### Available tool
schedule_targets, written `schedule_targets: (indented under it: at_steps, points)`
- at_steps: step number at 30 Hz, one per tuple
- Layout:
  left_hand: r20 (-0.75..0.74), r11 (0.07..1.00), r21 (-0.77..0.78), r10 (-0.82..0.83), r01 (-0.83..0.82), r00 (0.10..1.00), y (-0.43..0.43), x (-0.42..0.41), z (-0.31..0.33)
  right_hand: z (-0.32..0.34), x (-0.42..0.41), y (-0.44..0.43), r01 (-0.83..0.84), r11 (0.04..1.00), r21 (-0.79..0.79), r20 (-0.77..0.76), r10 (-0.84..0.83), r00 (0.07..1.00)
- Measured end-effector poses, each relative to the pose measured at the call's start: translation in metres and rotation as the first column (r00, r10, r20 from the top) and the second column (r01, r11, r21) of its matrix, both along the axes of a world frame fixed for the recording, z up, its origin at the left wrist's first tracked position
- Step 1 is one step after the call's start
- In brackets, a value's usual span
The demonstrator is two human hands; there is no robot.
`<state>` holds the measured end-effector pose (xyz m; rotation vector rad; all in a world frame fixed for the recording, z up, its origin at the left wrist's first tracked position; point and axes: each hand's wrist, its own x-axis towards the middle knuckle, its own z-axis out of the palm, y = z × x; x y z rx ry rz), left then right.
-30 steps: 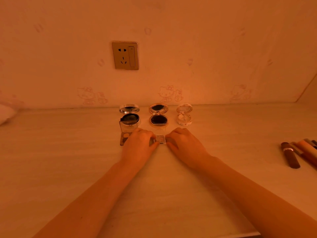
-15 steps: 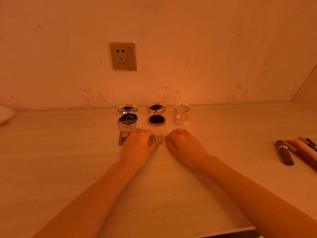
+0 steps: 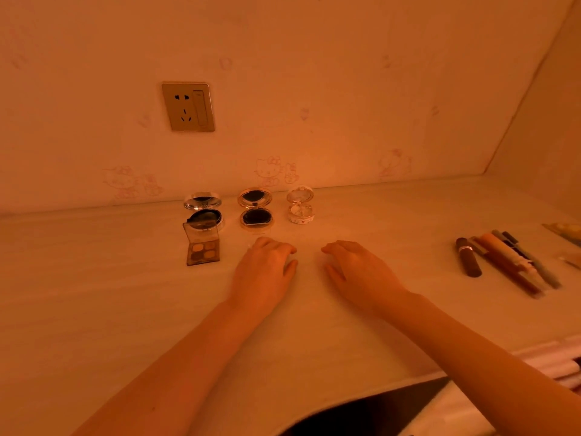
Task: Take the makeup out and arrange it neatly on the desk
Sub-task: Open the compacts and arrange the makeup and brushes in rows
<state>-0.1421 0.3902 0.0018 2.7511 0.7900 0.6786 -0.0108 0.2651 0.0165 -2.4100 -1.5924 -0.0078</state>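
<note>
Our left hand [image 3: 263,272] lies palm down on the desk [image 3: 94,294], just near of the middle compact [image 3: 255,209]. Its fingers are curled over so that their tips are hidden, and we cannot tell whether its grip holds anything beneath them. Our right hand [image 3: 358,273] lies beside it, with bare desk between the two. Its grip is slack: the fingers are loosely bent and hold nothing.

The makeup stands in a row along the far edge of the desk, close to the wall [image 3: 314,89]. Three round compacts are open with their lids upright: the left compact [image 3: 202,212], the middle compact, and the right compact [image 3: 300,206], which is smaller and pale. A palette [image 3: 202,245] lies open just near of the left compact. Its clear lid is raised and overlaps that compact in our view, and four pans of colour show in it. The palette is just left of our left hand and apart from it.

Well to the right, a dark tube [image 3: 468,259] and a bunch of sticks [image 3: 509,262] lie side by side. A socket [image 3: 188,107] sits on the wall above the left compact.
</note>
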Motion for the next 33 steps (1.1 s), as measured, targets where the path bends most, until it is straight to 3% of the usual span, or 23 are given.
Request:
schedule_targets:
  at_steps: [12,23,33]
  points:
    - [0.05,0.952,-0.009,-0.304,0.305,0.951,-0.097,0.095,0.006,0.011,0.056,-0.129,0.244,0.97,-0.011,0.044,-0.243,0.969]
    - [0.121,0.864,0.028,-0.502,0.503,0.856,-0.18,0.207,0.01,0.014,0.128,-0.237,0.491,0.869,0.062,0.065,-0.495,0.867]
    - [0.027,0.811,-0.085,-0.578,0.578,0.815,-0.223,0.313,0.016,0.007,0.214,-0.281,0.69,0.72,0.074,0.01,-0.692,0.722]
